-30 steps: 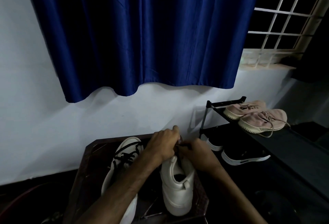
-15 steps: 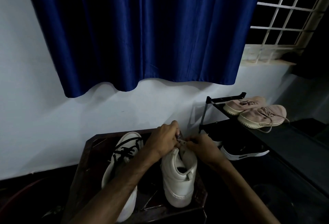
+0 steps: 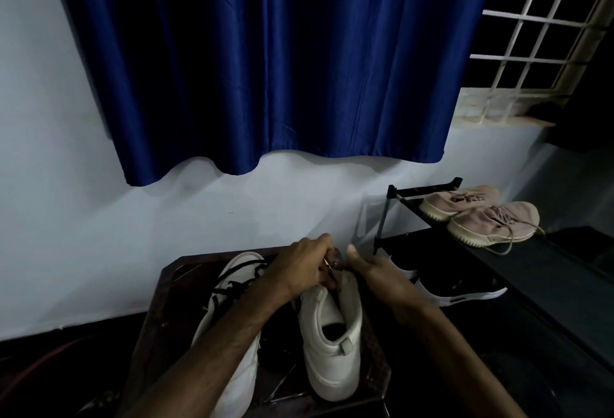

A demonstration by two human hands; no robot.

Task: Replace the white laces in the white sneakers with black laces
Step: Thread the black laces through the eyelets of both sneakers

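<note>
Two white sneakers stand on a small dark wooden table point(image 3: 172, 288). The left sneaker point(image 3: 232, 288) carries black laces across its front and my left forearm crosses over it. The right sneaker point(image 3: 332, 344) points away from me, heel towards me. My left hand point(image 3: 305, 268) pinches a thin lace end at the front of this sneaker. My right hand point(image 3: 372, 268) grips the same spot from the right, thumb raised. The lace itself point(image 3: 327, 263) is mostly hidden between my fingers, and its colour is hard to tell.
A black shoe rack point(image 3: 415, 191) stands to the right with pink sneakers point(image 3: 491, 218) on top and black shoes point(image 3: 458, 288) below. A blue curtain point(image 3: 265, 69) hangs on the white wall behind. A barred window point(image 3: 538, 35) is at the upper right.
The view has tilted slightly, shifting everything lower in frame. My right thumb has lifted, and both hands stay at the front of the right sneaker.
</note>
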